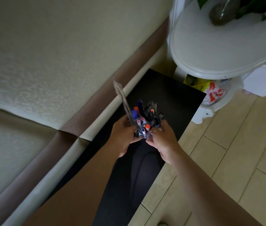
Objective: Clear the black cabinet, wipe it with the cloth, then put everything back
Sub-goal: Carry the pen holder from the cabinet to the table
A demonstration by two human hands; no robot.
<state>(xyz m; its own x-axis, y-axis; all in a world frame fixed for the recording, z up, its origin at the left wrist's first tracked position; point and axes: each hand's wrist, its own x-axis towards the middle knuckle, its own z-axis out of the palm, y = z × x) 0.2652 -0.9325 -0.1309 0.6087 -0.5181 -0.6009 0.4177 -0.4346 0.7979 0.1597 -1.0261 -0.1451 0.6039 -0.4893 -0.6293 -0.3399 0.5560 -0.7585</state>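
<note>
A clear pen holder [146,126] crammed with several pens, markers and a long transparent ruler is held between both hands over the black cabinet top [166,95]. My left hand [123,136] grips its left side, fingers curled round the holder and the ruler's base. My right hand [161,141] grips its right side. The bottom of the holder is hidden by my fingers, so I cannot tell whether it touches the cabinet. The visible cabinet surface carries nothing else. No cloth is in view.
A bed with a pale mattress [47,54] runs along the cabinet's left side. A white round table [218,51] with a plant stands behind the cabinet, with bags [213,92] under it. Tiled floor [227,152] lies to the right.
</note>
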